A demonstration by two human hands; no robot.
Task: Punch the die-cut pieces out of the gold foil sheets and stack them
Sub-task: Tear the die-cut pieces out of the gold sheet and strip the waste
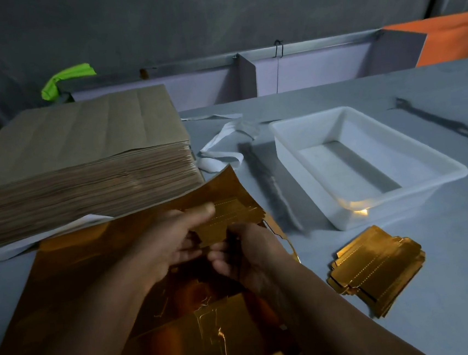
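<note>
Punch-out step, 1 die-cut piece (231, 220) partly lifted from the gold foil sheet (87, 266): left hand (170, 240) pinches it, thumb on top, fingers curled beneath, right hand (248, 253), fingers curled, grips its lower edge; next move probably needs a clean tear, then placing on the stack (379, 269) at right.

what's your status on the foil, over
Left hand, right hand: grip on one gold die-cut foil piece, over gold foil sheet. Stack of punched gold pieces to the right. Nothing between.
</note>
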